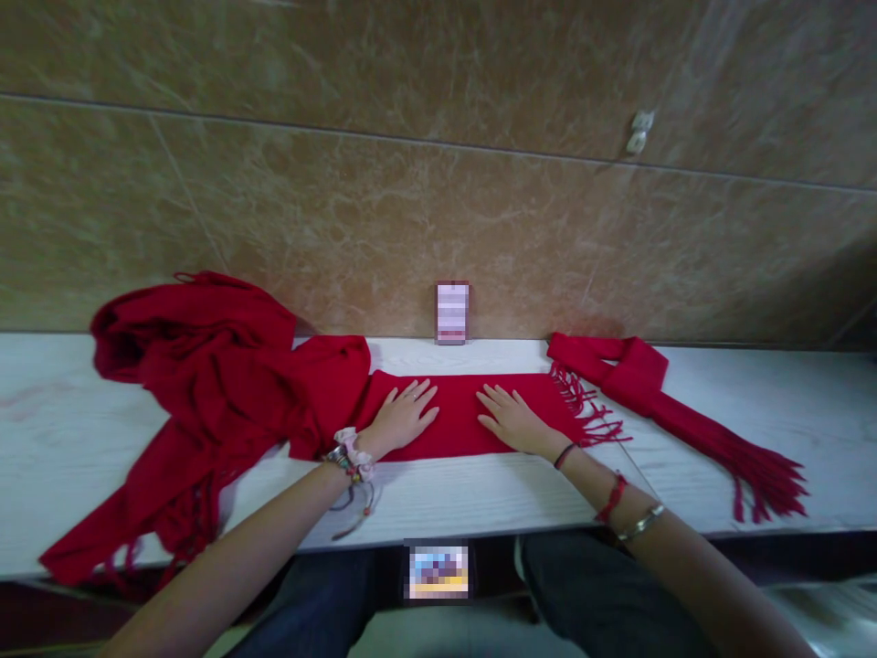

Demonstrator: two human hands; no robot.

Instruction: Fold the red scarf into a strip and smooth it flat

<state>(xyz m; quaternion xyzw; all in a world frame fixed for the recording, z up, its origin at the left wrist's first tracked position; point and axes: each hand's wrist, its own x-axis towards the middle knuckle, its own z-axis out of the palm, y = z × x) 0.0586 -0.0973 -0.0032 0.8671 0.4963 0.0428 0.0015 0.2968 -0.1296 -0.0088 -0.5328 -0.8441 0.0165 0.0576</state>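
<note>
A red fringed scarf [456, 416] lies flat and straight across the middle of the white table. On its left part rests my left hand [403, 420], fingers spread and palm down. My right hand [515, 420] lies open on the scarf's right part, short of the fringe. Neither hand grips the cloth. To the left is a large crumpled heap of red scarves [233, 366], which meets or covers the flat scarf's left end. A second red scarf [658, 402], folded narrow with its tassels toward the front right, lies to the right.
A phone [452, 313] with a blurred screen leans against the brown tiled wall [384, 210] behind the white table [466, 493]. A small white fitting [640, 132] sits on the wall. Below the front edge, a blurred screen [438, 572] shows between my knees.
</note>
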